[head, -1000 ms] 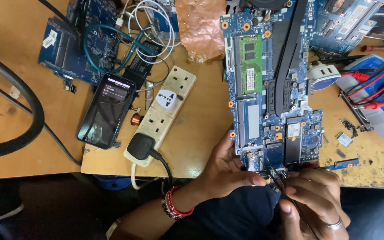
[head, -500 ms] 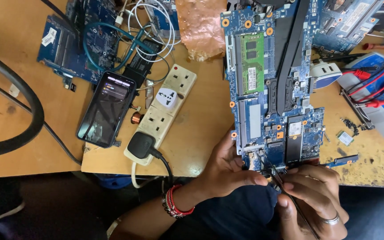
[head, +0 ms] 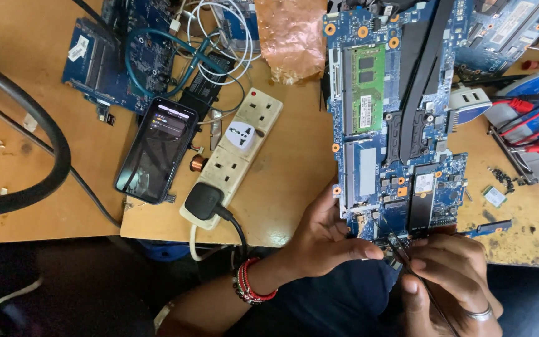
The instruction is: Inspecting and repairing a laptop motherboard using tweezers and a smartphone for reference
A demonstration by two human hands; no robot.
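A blue laptop circuit board point(head: 400, 125) with a green memory module lies on the wooden table, its near edge over the table's front. My left hand point(head: 322, 240) grips the board's near left corner, thumb and finger pinched at its bottom edge. My right hand point(head: 450, 281), a ring on one finger, holds a thin dark tool point(head: 416, 271) whose tip touches the board's near edge beside my left fingertips.
A white power strip point(head: 232, 156) with a black plug lies left of the board, a black phone point(head: 157, 150) beside it. Another blue board point(head: 120, 62) with tangled cables sits at the far left. Red probe leads point(head: 531, 125) and small screws point(head: 503, 178) lie right.
My hands and the tool stay at the board's near edge with only slight shifts. The board has not visibly moved.
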